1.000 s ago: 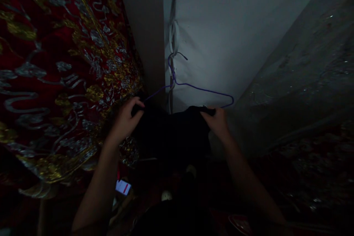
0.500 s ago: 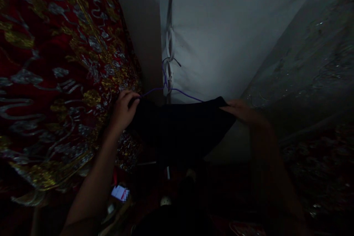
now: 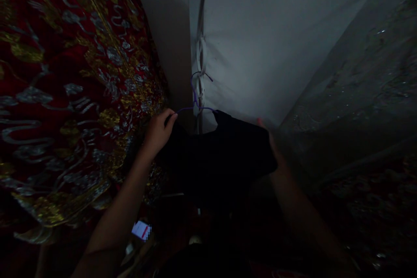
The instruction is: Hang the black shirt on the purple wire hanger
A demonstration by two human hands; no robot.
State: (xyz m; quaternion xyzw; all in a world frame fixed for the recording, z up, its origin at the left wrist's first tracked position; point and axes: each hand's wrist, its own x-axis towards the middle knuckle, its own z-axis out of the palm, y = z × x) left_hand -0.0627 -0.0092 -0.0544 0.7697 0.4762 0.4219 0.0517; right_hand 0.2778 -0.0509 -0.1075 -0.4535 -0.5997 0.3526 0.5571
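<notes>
A black short-sleeved shirt (image 3: pixel 224 156) hangs on a thin purple hanger (image 3: pixel 195 95), whose hook catches on a white ring (image 3: pixel 202 54). At the left shoulder, my left hand (image 3: pixel 159 130) pinches the hanger's end and the dark cloth there. My right hand (image 3: pixel 276 150) lies against the outer edge of the right sleeve, mostly behind it. One stretched fingertip pokes out above the sleeve; the other fingers are hidden. Dim light leaves the shirt's folds and lower part hard to make out.
A red garment (image 3: pixel 65 95) with gold and silver embroidery fills the left side. A pale wall (image 3: pixel 260 43) stands behind the hanger. Translucent, glittering covering (image 3: pixel 368 74) hangs at right. A lit phone-like screen (image 3: pixel 141 230) shows low at left.
The shirt's right shoulder now lies along the hanger and the neck opening shows. My right hand moved from pinching the cloth's corner to behind the sleeve. My left hand shifted slightly right.
</notes>
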